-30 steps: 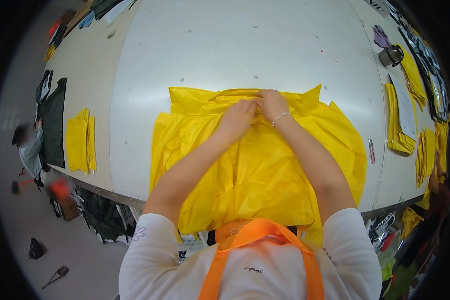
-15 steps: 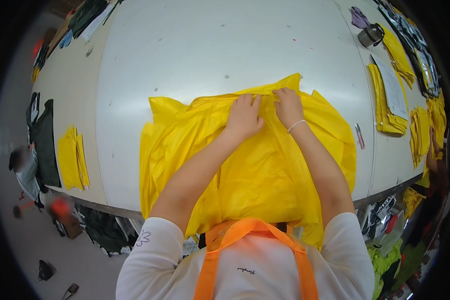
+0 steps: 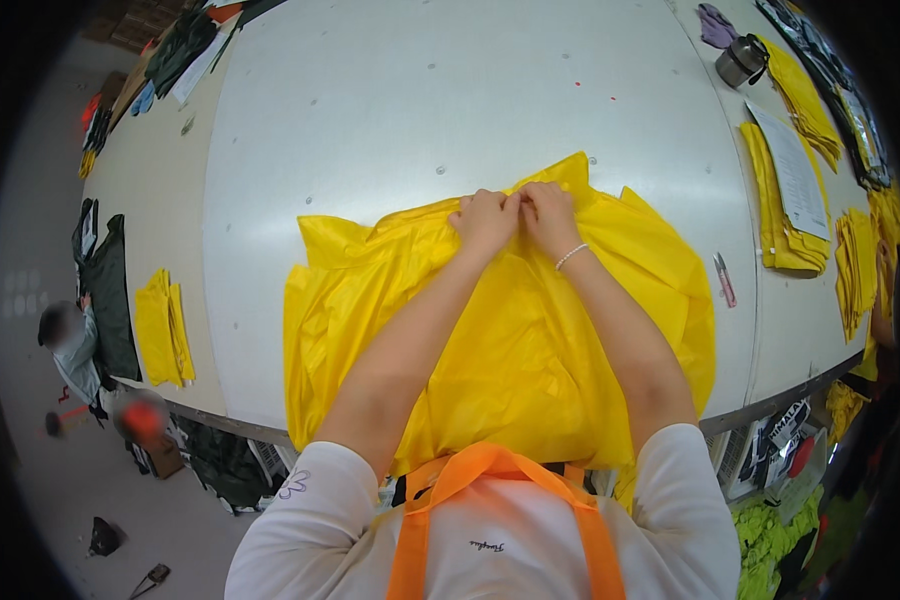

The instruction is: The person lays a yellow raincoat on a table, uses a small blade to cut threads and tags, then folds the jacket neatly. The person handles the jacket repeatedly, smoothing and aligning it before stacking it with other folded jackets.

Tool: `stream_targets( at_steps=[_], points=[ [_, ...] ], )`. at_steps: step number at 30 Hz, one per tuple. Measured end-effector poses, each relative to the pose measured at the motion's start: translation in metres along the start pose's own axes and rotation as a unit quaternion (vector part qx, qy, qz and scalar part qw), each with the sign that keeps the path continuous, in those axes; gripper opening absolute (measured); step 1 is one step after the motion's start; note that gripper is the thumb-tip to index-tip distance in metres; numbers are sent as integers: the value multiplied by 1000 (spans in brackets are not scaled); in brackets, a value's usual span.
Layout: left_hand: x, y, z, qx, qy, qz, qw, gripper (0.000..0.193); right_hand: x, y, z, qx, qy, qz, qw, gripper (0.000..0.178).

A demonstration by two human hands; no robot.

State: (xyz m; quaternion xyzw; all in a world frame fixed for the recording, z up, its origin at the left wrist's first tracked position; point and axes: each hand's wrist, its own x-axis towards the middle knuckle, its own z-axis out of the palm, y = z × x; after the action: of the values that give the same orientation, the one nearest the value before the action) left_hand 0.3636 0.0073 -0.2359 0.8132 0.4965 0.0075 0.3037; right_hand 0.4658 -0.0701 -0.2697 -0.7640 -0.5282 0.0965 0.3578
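Across a pale table (image 3: 390, 110), a folded yellow bundle (image 3: 163, 330) is seen at the left, then a yellow cloth (image 3: 510, 360), spread in the middle and reaching the near edge. Its far edge appears pinched in bent, nearly closed fingers by the left hand (image 3: 488, 222) and, just beside, by the right hand (image 3: 550, 216); the fingertips' exact hold cannot be told. The step is judged to be working along that edge, and an even grip seems called for next. Farther right, a small tool (image 3: 725, 280) and paper-topped yellow stack (image 3: 765, 205) are placed.
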Motion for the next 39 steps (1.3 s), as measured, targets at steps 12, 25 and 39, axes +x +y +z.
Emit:
stream_targets(
  at_steps=[12,25,39],
  points=[
    [-2,-2,-10,-102,-39,-10,994,40,-5,-16,-11,130,48,26,990,20],
    [6,-26,-1,-225,-38,17,974,26,-2,-5,-10,11,37,-79,996,15],
    [-29,-134,-90,-48,206,-19,977,18,-3,8,-52,-167,-27,-69,983,9]
  ],
)
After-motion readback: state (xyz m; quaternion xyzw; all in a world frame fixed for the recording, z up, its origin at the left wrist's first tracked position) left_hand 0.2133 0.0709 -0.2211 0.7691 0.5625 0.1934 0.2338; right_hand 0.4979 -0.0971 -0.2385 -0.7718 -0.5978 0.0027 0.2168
